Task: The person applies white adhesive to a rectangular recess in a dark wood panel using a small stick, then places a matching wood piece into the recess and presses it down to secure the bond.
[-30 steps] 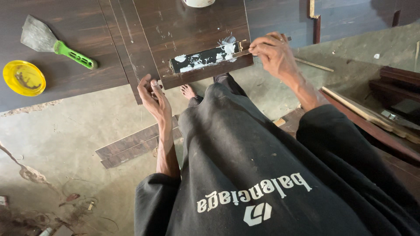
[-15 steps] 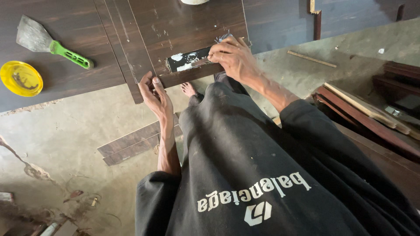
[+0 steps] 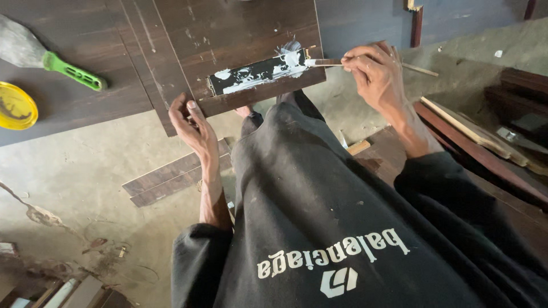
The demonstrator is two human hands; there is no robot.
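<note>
Starting left of the dark wood panel (image 3: pixel 228 34): a yellow lid (image 3: pixel 16 106) is seen well to its left on the adjoining dark surface (image 3: pixel 85 108), with a green-handled scraper (image 3: pixel 51 57) above the lid, nearer the panel. Two dark wood strips (image 3: pixel 171 178) are laid on the concrete floor (image 3: pixel 74 188) below the panel's near-left corner. The panel's near edge is gripped by the left hand (image 3: pixel 191 122), fingers curled and closed on it near that corner. A strip (image 3: pixel 260 73) smeared with white glue is seen along the panel's near edge, right of the left hand. A thin stick (image 3: pixel 326 63) is pinched in the closed fingers of the right hand (image 3: pixel 374 71), just off the panel's right edge, its tip touching the glue at the strip's right end. Stacked wood lengths (image 3: pixel 485 137) lie well right of the panel.
</note>
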